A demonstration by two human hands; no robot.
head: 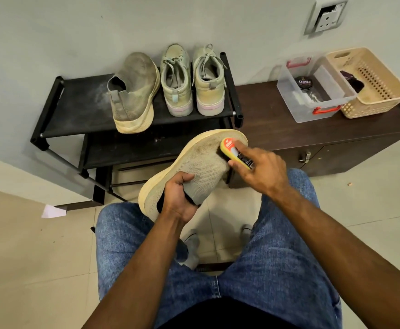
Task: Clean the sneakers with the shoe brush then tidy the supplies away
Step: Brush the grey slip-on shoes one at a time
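A seated person in blue denim jeans holds a grey-beige knit slip-on sneaker with a thick cream sole in the air above the knees, its toe pointing toward 1 o'clock and its heel toward 7 o'clock. The left hand grips the heel end: the thumb lies over the knit collar and the other fingers curl into the shoe's dark opening, so they are closed round the collar. The right hand holds a yellow-backed shoe brush with an orange label pressed bristle-side against the upper near the toe; its fingers are curled along the brush's sides, pinching it between thumb and fingertips, with the index finger stretched along the top. At 11 o'clock from the held shoe stands a black metal-framed shoe rack, whose top shelf carries the matching dusty grey knit sneaker and, just beside it at its 3 o'clock, a pair of pale green lace-up sneakers with white-pink soles, heels toward the viewer. At 3 o'clock of the rack is a low dark brown wooden bench with a cabinet handle on its front. On it sits a clear plastic storage box with red handles containing a round black polish tin, touching a beige perforated plastic basket at its 3 o'clock that holds a dark item I cannot identify. A white wall socket is mounted on the wall above. The floor is pale tile.
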